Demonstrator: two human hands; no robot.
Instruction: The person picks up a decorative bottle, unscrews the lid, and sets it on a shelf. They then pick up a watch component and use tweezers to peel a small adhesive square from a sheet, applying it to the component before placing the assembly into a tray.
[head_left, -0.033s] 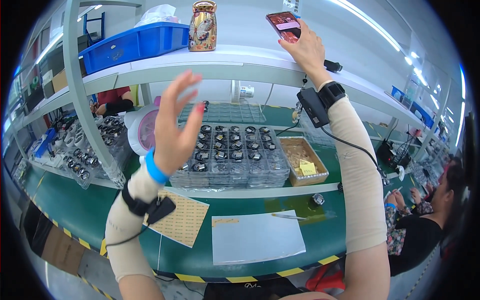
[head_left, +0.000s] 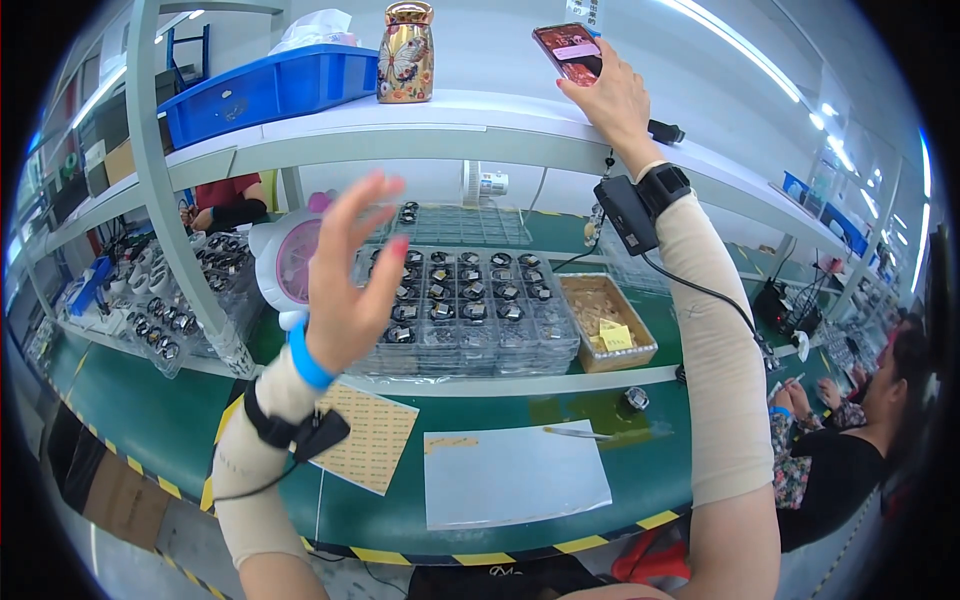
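1. We see the green bench [head_left: 655,460] across the lower view, edged with yellow-and-black tape.
2. Over it we have the shelf [head_left: 475,108], pale on top.
3. On the bench we find the trays [head_left: 470,362], clear and stacked, small round parts sitting in the top one's pockets.
4. At the shelf's left we see the blue bin [head_left: 285,92].
5. Nearer us on the bench we have the white sheet [head_left: 515,488], lying flat.
6. Just right of the trays we find the box [head_left: 628,358], a yellow note inside.
7. Beside the bin we see the gold flask [head_left: 405,65], upright.
8. Our left hand [head_left: 350,290] is raised before the trays, wide, fingers loosely spread (the tips are blurred).
9. Our right hand [head_left: 618,105], above the shelf, is closed around the phone's right edge.
10. The phone [head_left: 568,52] is tilted there, its lit screen facing us.
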